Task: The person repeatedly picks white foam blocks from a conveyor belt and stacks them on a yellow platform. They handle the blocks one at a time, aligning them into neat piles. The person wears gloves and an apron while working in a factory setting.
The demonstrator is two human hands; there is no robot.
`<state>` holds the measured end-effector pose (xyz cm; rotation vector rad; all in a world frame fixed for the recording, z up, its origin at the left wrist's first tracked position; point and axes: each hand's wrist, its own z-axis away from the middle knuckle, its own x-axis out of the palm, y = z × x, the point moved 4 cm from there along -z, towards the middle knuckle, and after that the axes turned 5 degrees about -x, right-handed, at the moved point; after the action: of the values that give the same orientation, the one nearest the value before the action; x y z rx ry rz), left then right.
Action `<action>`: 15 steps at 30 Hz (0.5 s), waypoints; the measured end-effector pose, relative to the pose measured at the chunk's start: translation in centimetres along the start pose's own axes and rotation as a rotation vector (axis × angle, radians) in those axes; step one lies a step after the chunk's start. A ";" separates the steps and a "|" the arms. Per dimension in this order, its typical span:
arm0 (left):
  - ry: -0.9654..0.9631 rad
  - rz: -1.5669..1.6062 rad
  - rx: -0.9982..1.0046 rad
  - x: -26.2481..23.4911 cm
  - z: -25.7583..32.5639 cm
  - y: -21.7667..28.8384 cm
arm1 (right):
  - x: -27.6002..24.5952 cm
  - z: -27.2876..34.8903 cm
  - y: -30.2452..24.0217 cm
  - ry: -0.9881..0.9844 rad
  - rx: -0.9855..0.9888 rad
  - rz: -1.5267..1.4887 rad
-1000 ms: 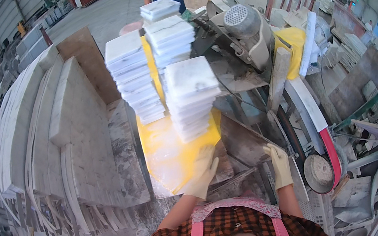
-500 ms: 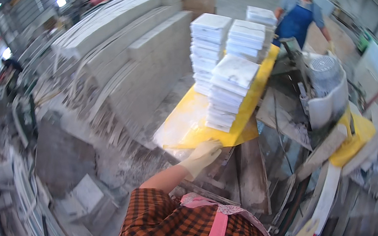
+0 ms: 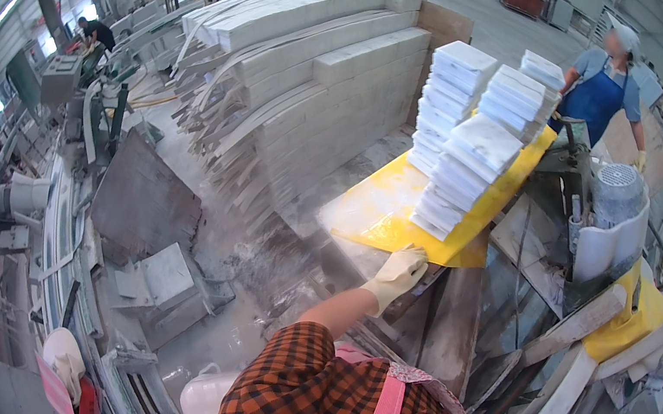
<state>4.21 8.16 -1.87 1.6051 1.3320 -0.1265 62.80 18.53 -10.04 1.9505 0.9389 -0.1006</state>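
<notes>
My left hand (image 3: pixel 400 274), in a pale cream glove, is at the near edge of a yellow sheet (image 3: pixel 378 199). Its fingers are curled and closed at that edge. The sheet lies over a flat support and shows whitish, dusty patches. Several stacks of white stone tiles (image 3: pixel 484 148) stand on its right part; the nearest stack leans and its tiles are unevenly lined up. An orange-and-black checked sleeve covers my left upper arm, beside a pink apron strap. My right hand is out of the picture.
Behind the sheet rises a big pile of pale stone slabs (image 3: pixel 327 76). A co-worker (image 3: pixel 599 101) in a blue apron stands beyond the tiles. On the right are a grey motor-like cylinder (image 3: pixel 620 194), a yellow bag (image 3: pixel 634 314) and stone offcuts. Machinery rails (image 3: pixel 59 253) run along the left.
The view has swung, so the sheet, tiles and co-worker sit farther right. My left hand stays at the sheet's near edge, fingers more curled. My right glove has left the lower edge.
</notes>
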 end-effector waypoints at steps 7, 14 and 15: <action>0.105 0.054 0.067 -0.3 0.3 -0.2 | 5.3 2.0 -0.4 -0.037 -0.073 -0.218; 0.027 0.127 -0.003 0.0 0.3 -0.6 | 9.2 3.5 -0.6 -0.153 -0.167 -0.240; 0.029 0.143 -0.003 0.0 0.3 -0.6 | 9.0 3.9 -0.5 -0.047 -0.136 -0.241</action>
<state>3.89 7.86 -2.41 1.6995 1.2345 -0.0148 69.91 20.76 -16.36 1.6983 1.1176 -0.2139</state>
